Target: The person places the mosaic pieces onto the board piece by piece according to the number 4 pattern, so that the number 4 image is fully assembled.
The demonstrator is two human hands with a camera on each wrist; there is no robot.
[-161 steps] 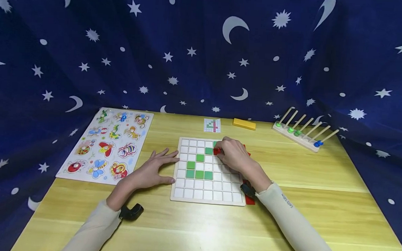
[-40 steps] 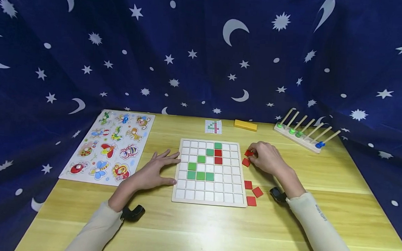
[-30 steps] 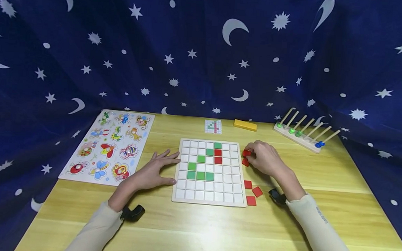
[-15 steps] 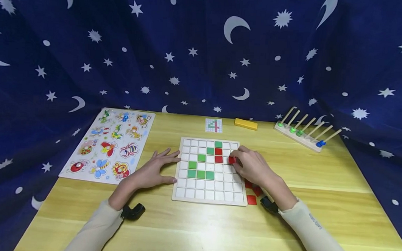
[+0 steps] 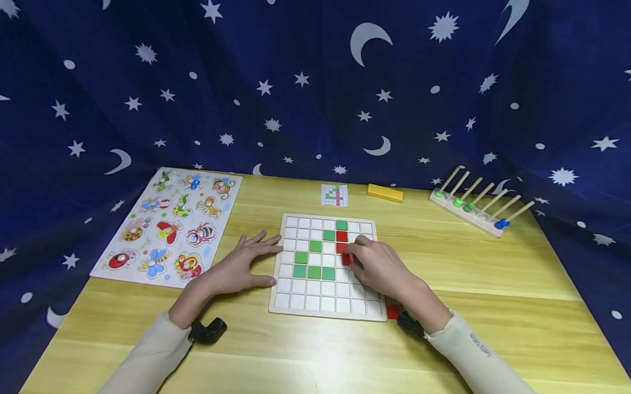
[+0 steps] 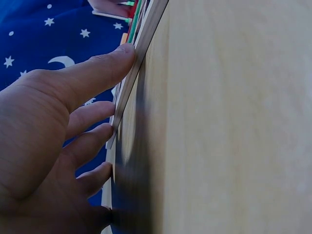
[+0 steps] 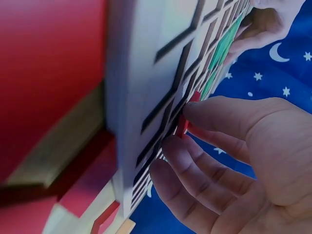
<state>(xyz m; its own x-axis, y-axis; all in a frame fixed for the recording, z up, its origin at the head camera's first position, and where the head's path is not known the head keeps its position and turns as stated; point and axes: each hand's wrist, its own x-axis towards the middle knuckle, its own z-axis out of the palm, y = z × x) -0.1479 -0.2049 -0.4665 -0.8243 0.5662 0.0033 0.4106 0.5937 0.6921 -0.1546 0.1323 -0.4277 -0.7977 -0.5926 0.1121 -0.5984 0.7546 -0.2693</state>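
A white grid board (image 5: 294, 303) with wooden edges lies mid-table. Green tiles (image 5: 314, 272) form a diagonal and a short row on it, and two red tiles (image 5: 342, 236) sit below the topmost green one. My right hand (image 5: 381, 269) pinches another red tile (image 7: 183, 122) between thumb and fingers, over the cells just under those two. My left hand (image 5: 239, 264) rests at the board's left edge with fingers spread; in the left wrist view its thumb and some fingertips touch the wooden edge.
Loose red tiles (image 5: 393, 312) lie right of the board, mostly hidden by my right arm. A pattern card (image 5: 334, 195) and yellow block (image 5: 385, 193) lie behind it. An insect puzzle board (image 5: 166, 231) is at left, a pegged counting rack (image 5: 475, 214) at back right.
My right hand has placed red tiles on the board, gone to the loose tiles at right, picked up another and carried it left over the grid. The left hand stays at the edge.
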